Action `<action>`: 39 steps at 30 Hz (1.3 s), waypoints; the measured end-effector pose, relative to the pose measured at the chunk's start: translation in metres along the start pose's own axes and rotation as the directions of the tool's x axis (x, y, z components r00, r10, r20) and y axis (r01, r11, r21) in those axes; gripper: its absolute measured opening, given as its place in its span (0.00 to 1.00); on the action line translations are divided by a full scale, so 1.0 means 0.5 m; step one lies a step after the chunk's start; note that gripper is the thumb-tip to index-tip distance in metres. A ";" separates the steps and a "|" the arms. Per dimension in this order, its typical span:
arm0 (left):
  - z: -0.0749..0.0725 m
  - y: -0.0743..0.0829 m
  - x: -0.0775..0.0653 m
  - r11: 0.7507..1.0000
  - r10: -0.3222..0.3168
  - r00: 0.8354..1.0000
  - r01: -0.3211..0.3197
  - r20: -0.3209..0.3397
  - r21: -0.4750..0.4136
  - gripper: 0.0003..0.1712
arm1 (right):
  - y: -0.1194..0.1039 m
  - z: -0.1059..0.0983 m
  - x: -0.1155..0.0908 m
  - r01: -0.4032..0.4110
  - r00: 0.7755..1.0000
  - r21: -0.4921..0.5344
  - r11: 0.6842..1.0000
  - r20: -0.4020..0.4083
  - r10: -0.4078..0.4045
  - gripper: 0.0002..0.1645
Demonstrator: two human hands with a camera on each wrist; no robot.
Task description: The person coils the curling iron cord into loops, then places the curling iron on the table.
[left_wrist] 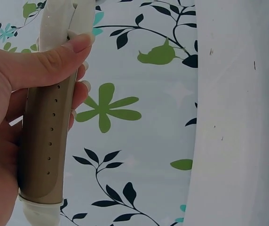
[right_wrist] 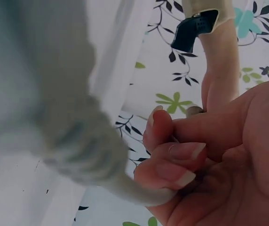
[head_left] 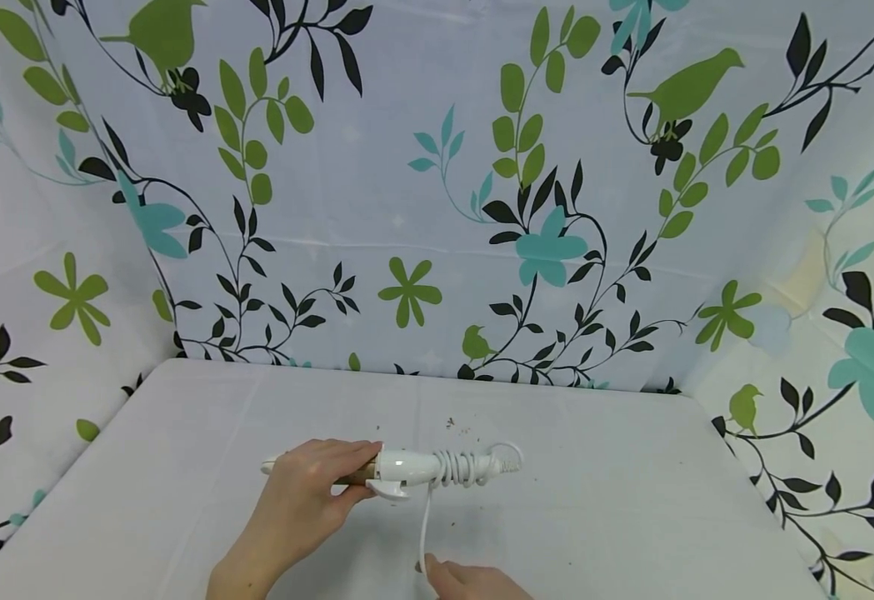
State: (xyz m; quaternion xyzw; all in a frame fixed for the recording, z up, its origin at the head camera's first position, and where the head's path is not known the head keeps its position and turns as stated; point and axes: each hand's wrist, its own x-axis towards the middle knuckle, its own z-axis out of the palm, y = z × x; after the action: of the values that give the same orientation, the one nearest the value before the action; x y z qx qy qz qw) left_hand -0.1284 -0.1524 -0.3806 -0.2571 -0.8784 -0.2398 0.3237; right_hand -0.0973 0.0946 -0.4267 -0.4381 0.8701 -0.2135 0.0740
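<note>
In the head view a curling iron (head_left: 410, 467) with a white handle lies crosswise above the table. My left hand (head_left: 312, 492) grips it round the brown barrel (left_wrist: 45, 141), which shows a row of small holes and a pale tip in the left wrist view. Several turns of white cord (head_left: 461, 468) are wound round the handle, and a loose length hangs from them toward me. My right hand (head_left: 477, 581) pinches that length near the bottom edge; in the right wrist view the cord (right_wrist: 146, 194) runs into its curled fingers. The cord's far end is hidden.
A white table (head_left: 616, 483) spreads beneath both hands, with small dark specks (head_left: 461, 427) just beyond the curling iron. Behind it hangs a cloth (head_left: 377, 200) printed with leaves, flowers and birds, and similar cloth lines both sides.
</note>
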 end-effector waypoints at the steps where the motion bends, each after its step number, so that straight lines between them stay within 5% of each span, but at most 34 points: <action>1: 0.000 0.000 0.000 1.000 -0.001 1.000 0.001 0.001 0.002 0.31 | -0.001 -0.001 0.000 0.013 1.000 -0.008 1.000 -0.006 -0.013 0.30; 7: 0.002 -0.001 -0.001 1.000 -0.026 1.000 0.026 0.017 0.006 0.31 | -0.001 -0.014 -0.005 0.115 0.989 -0.162 0.980 -0.077 -0.129 0.29; 11: 0.001 -0.002 -0.001 0.998 -0.052 0.998 0.052 0.025 0.020 0.31 | -0.002 -0.022 -0.009 0.182 0.947 -0.297 0.937 -0.203 -0.248 0.25; 17: 0.002 -0.003 -0.002 0.996 -0.080 0.996 0.079 0.032 0.043 0.31 | -0.005 -0.033 -0.011 0.166 0.886 -0.387 0.907 -0.346 -0.309 0.17; 24: 0.006 -0.001 -0.003 0.996 -0.084 0.996 0.082 0.039 0.040 0.31 | -0.003 -0.046 -0.012 0.191 0.803 -0.414 0.890 -0.456 -0.384 0.13; 33: 0.006 0.002 -0.005 0.995 -0.092 0.994 0.090 0.067 0.030 0.31 | -0.005 -0.054 -0.009 0.193 0.725 -0.427 0.884 -0.545 -0.421 0.18; 39: 0.005 0.002 -0.005 0.995 -0.095 0.993 0.092 0.076 0.045 0.31 | -0.008 -0.069 -0.016 0.158 0.721 -0.374 0.914 -0.588 -0.366 0.24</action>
State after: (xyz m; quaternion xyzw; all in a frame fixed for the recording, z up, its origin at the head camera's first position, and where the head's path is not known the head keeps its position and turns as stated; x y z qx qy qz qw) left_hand -0.1274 -0.1507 -0.3836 -0.2182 -0.9062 -0.2264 0.2828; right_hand -0.1002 0.1093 -0.3945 -0.4631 0.7914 -0.2263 -0.3285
